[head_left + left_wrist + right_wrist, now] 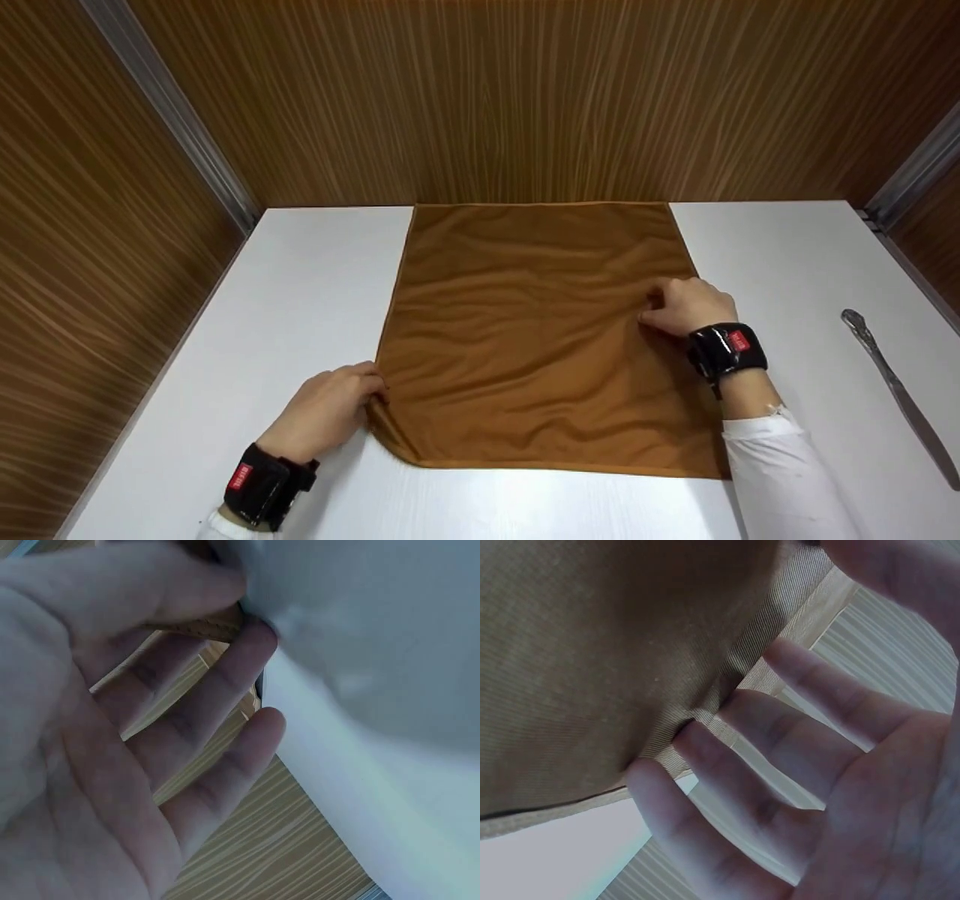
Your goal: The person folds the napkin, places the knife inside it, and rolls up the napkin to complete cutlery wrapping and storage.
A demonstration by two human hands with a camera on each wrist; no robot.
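with the brown cloth (540, 337) flat on the white table (300, 285), the left hand (330, 409) pinching its near-left edge and the right hand (686, 306) pinching its right side should lift evenly, keeping the edges taut.

A square brown cloth (525, 330) is lying flat, lightly rippled, on the white table (300, 285), its far edge touching the wooden wall (525, 97).

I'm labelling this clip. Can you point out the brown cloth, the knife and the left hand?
brown cloth (525, 330): head view, middle of the spread fabric.
knife (904, 401): head view, on the blade, right side of the table.
left hand (326, 409): head view, back of the hand at the cloth's left edge.
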